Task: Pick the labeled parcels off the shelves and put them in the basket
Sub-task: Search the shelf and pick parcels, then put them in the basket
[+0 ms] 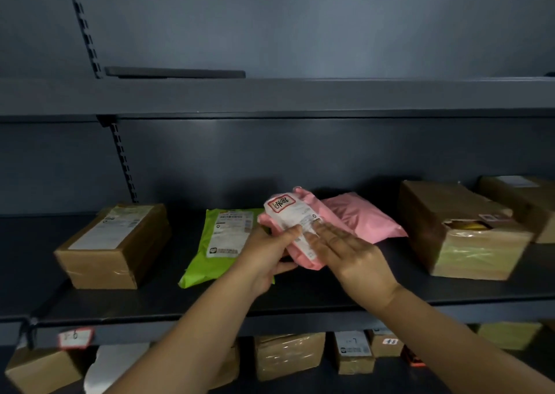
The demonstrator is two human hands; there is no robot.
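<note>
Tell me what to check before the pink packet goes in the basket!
1. Left hand grips the pink parcel: ok.
2. Right hand grips too: not ok, its fingers lie flat on top.
3. Parcel has a label: ok.
4. Basket in sight: not ok, none shows.
5. Clear of the second pink parcel behind: cannot tell.

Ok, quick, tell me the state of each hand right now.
Left hand: holds the pink parcel, thumb on top, fingers curled underneath.
Right hand: open, straight fingers resting on the same parcel.
</note>
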